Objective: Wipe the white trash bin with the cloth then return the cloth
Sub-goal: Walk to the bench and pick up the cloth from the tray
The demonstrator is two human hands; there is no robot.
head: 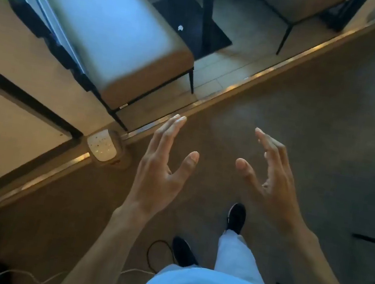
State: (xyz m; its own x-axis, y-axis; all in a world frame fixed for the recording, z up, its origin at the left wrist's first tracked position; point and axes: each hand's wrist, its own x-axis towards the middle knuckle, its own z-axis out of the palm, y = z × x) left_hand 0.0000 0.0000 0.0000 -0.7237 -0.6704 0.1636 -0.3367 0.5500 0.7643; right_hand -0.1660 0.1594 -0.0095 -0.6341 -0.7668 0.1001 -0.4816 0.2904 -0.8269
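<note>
Under me lies a flat, dull brown carpet (282,122), short in pile, cut off by a long metal strip (252,75) that runs on a slant and catches the light. Past that strip the floor is pale tile (247,29). On the tile stands a long padded bench (105,32), box-shaped, its smooth top washed blue by the light and its side tan, on thin black metal legs. A second seat (292,4) on black legs stands further off at the top.

My trousers (233,253) are light blue cloth, and both black shoes (236,217) show on the carpet.

My left hand (162,160) and right hand (271,176) are raised in front of me, palms turned toward each other and well apart. The fingers of both are spread, the right ones bent a little more, and neither has hold of anything.

Just beside the strip sits a small rounded white floor socket (102,148). A thin black cord (152,253) loops near my left shoe.

I cannot see the white trash bin or the cloth.
</note>
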